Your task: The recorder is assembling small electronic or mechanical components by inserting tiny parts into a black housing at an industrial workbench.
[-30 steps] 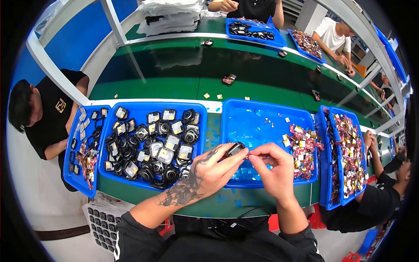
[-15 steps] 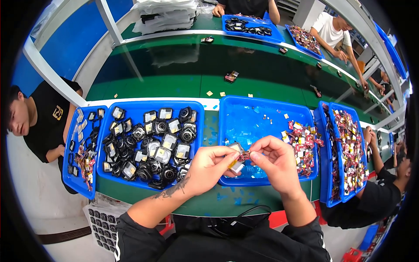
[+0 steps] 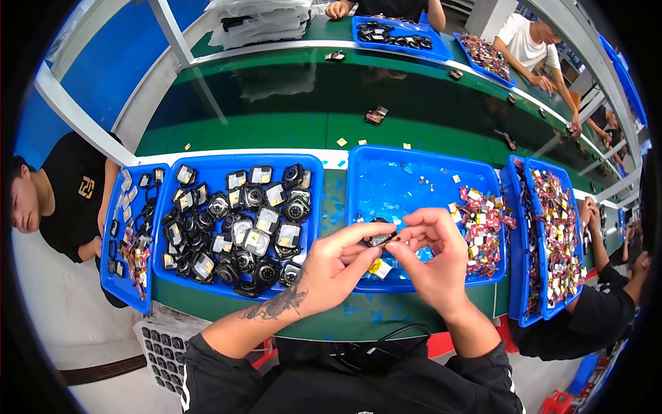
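Observation:
Over the middle blue tray (image 3: 355,200), my left hand (image 3: 336,268) grips a small black watch-like housing (image 3: 378,239) between thumb and fingers. The thumb and fingers of my right hand (image 3: 436,259) pinch at the housing's right edge. Just below it, between the hands, shows a yellow and silver piece (image 3: 378,269); whether it hangs from the housing or lies in the tray I cannot tell. Small red circuit boards with wires (image 3: 483,231) pile up at the tray's right side, and blue film scraps (image 3: 383,181) lie at its left.
On my left stands a blue tray (image 3: 238,160) of black housings with clear-covered faces. Stacked trays of red boards (image 3: 557,234) are on the right. Beyond runs a green conveyor belt (image 3: 276,127) carrying scattered parts. Co-workers sit left, right and across; one is a person in black (image 3: 69,200).
The housing has turned so its black side shows, and the red board seen between my fingertips is now out of sight. Parts on the belt have shifted slightly right.

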### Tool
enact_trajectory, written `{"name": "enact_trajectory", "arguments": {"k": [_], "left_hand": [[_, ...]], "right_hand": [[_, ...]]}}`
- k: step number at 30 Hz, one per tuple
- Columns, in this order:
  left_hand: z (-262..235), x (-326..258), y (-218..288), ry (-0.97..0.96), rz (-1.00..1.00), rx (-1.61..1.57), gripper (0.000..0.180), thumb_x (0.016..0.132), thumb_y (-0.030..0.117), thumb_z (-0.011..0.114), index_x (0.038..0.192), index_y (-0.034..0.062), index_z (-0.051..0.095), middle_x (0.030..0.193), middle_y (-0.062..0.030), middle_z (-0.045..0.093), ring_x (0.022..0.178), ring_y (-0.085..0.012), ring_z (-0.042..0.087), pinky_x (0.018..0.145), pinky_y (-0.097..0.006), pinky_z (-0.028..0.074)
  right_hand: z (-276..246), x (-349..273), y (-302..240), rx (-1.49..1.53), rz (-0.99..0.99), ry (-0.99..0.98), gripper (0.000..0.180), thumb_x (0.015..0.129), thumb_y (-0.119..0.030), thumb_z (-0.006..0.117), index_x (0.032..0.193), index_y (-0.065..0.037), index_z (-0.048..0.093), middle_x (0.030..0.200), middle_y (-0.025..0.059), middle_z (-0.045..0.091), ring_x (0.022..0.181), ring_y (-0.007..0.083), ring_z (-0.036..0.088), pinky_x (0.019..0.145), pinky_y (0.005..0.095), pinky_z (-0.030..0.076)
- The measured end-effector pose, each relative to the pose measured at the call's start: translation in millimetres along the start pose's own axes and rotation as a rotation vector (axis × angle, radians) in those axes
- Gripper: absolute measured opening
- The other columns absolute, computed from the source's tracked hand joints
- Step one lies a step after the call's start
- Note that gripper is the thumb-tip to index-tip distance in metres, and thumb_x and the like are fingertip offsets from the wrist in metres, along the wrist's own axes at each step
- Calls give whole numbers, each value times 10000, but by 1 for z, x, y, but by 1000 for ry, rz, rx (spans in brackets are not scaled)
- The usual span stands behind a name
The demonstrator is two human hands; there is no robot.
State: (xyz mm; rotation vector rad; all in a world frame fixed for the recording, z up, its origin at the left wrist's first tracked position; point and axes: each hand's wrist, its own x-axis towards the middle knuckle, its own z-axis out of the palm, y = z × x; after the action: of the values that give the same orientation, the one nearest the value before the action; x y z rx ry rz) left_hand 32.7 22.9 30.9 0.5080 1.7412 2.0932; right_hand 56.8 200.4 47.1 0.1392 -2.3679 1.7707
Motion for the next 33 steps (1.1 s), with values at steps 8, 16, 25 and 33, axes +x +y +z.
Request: {"name": "enact_trajectory", "arguments": {"k": [8,16,25,33], "left_hand": [[3,3,-8,-1,72,-18,383,918,-76,529,1293,-3,508,1158,-126,627,1025,-141,635,810,-225,534],[7,-3,-18,146,11,-276,338,881,-110,544,1113,45,352,1053,-142,631,953,-133,652,760,-225,533],[-3,-1,4,203,43,-153,505,919,-53,534,1314,99,258,1357,-157,424,1038,-172,618,766,-246,539],[-93,-61,38,360,127,1476,392,775,231,747,1098,36,638,945,-97,643,922,-293,590,826,-384,486]], "right_hand": [[2,-1,6,-68,-72,53,368,762,35,757,1064,-6,551,828,33,616,725,72,573,644,211,472],[17,-5,5,13,109,19,389,792,27,729,1136,-31,557,896,14,552,799,67,554,653,205,512],[7,44,1,-117,-3,-266,417,789,48,702,1179,-11,569,865,23,592,799,75,574,712,223,519],[37,232,80,-369,165,-98,581,610,-186,860,1105,3,620,985,173,694,881,260,692,793,349,535]]}}
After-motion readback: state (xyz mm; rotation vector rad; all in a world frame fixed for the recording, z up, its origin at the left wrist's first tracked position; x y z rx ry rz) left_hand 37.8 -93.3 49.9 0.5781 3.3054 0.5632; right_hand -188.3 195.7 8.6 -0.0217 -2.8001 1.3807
